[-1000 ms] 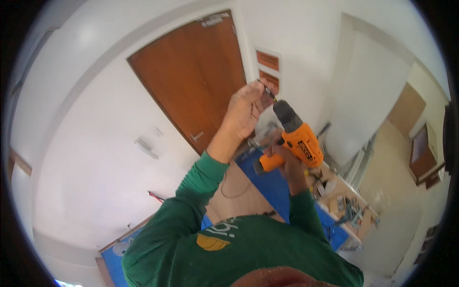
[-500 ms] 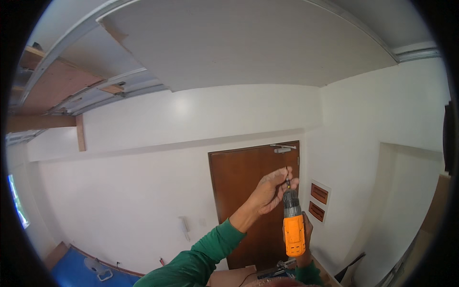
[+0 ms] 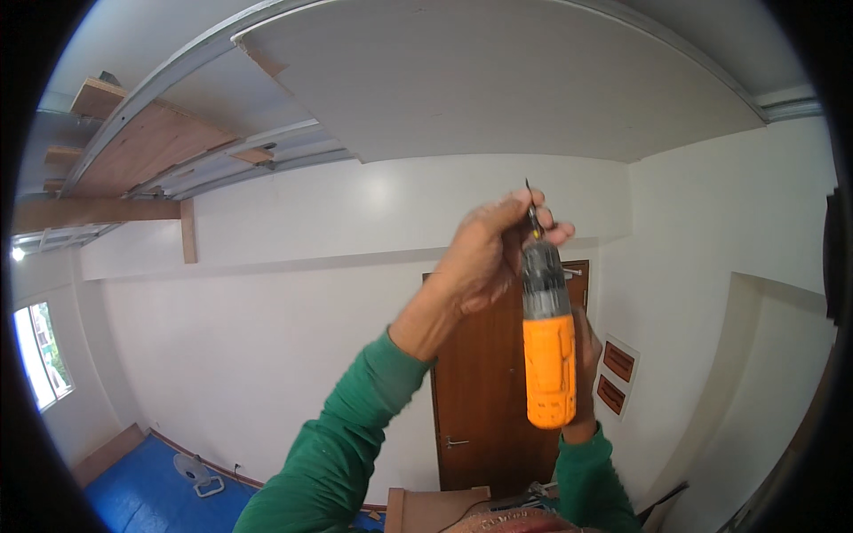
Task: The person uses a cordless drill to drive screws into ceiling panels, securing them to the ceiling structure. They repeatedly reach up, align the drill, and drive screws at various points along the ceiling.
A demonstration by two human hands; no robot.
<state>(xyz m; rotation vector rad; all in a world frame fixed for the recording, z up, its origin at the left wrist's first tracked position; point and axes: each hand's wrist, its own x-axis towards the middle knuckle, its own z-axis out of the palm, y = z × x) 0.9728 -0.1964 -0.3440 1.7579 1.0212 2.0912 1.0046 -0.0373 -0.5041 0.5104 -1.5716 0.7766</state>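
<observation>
My right hand (image 3: pixel 585 377) is wrapped round an orange and black cordless drill (image 3: pixel 551 364), which points upward toward the ceiling. The drill's body hides most of those fingers. At the drill's tip, my left hand (image 3: pixel 484 258) pinches a thin dark screw (image 3: pixel 530 194) between thumb and fingers, its point sticking up past the fingertips. A bit with a yellowish band (image 3: pixel 537 234) shows between the screw and the black chuck (image 3: pixel 543 271). Overhead is a large grey ceiling board (image 3: pixel 498 89), apart from the screw's point.
Metal ceiling channels (image 3: pixel 164 75) and wooden pieces (image 3: pixel 160 147) show at the upper left beside the board's ragged edge. A brown door (image 3: pixel 480 391) stands beyond my arms. Below are a brown box-like surface (image 3: pixel 435 506), a fan (image 3: pixel 191 466) and a blue floor sheet (image 3: pixel 133 489).
Both hands have risen toward the ceiling with the drill and screw. The view has shifted, showing more of the window and floor at the left. The grips stay the same.
</observation>
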